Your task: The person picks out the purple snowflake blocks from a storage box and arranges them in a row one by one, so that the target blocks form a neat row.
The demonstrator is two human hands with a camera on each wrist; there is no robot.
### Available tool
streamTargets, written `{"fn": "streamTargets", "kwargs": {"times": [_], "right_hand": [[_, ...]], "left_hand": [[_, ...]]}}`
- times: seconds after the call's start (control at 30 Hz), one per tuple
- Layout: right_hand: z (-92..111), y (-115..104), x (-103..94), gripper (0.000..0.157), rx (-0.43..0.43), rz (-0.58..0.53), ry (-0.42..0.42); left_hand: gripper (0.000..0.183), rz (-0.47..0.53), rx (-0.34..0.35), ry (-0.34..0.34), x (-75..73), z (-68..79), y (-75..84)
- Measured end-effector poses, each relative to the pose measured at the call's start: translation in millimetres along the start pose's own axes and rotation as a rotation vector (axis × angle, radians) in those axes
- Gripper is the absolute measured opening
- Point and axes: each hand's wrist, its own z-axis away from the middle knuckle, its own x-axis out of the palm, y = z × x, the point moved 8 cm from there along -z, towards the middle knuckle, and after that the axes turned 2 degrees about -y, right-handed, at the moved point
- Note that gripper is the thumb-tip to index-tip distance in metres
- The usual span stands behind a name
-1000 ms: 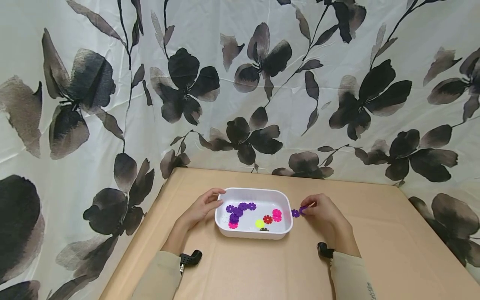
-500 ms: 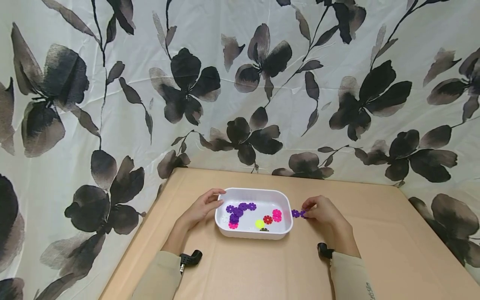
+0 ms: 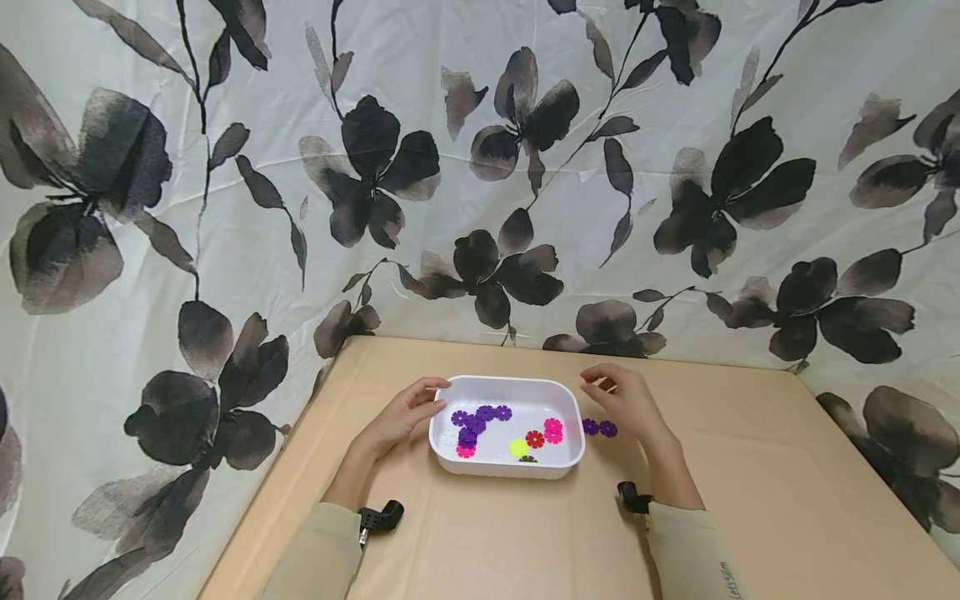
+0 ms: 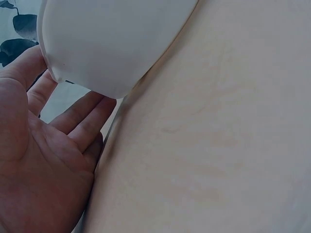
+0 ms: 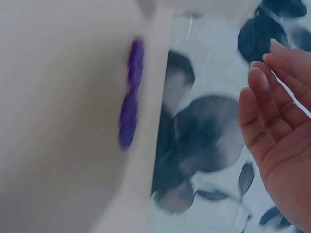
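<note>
A white plastic tray (image 3: pixel 510 470) sits on the table, holding several small flower-shaped discs. My left hand (image 3: pixel 397 417) grips its left end, thumb and fingers at the rim; the left wrist view shows that hand (image 4: pixel 53 145) against the tray's outer wall (image 4: pixel 112 48). Just right of the tray lie two purple flower discs (image 3: pixel 608 428), side by side; in the right wrist view the purple discs (image 5: pixel 128 116) appear edge-on and blurred. My right hand (image 3: pixel 628 404) hovers by the tray's right back corner, holding nothing, fingers loosely bent and apart from the discs.
Inside the tray, a cluster of purple discs (image 3: pixel 480 423) lies at left, with a pink disc (image 3: pixel 466 452) below it. Pink discs (image 3: pixel 553 430), a red disc (image 3: pixel 535 439) and a yellow disc (image 3: pixel 519 448) lie toward the right. A floral curtain (image 3: pixel 510 167) hangs behind the table (image 3: pixel 525 542).
My right hand has let go of the purple discs beside the tray and moved up and left, away from them. My left hand stays on the tray.
</note>
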Motion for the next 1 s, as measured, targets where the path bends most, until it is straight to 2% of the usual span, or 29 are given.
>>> {"fn": "streamTargets", "kwargs": {"times": [0.17, 0.53, 0.73, 0.9, 1.0], "right_hand": [[-5.8, -31.9, 16.2, 0.019, -0.084, -0.029, 0.000], [-10.7, -65.4, 64.1, 0.021, -0.102, -0.049, -0.106], [-10.7, -76.5, 100.3, 0.028, -0.107, 0.003, -0.277], [-4.3, -72.8, 127.0, 0.044, -0.111, 0.108, -0.445], [0.7, -71.9, 136.5, 0.053, -0.141, 0.137, -0.538]], "left_hand": [[0.049, 0.000, -0.003, -0.001, -0.1, 1.2, -0.5], [0.047, -0.009, 0.008, -0.006, -0.4, 3.0, 0.5], [0.047, 0.003, -0.006, -0.005, 0.8, 4.2, -1.4], [0.047, -0.016, -0.013, -0.003, 0.9, 2.9, -2.0], [0.045, -0.023, -0.011, 0.006, -0.6, 1.8, -0.1]]}}
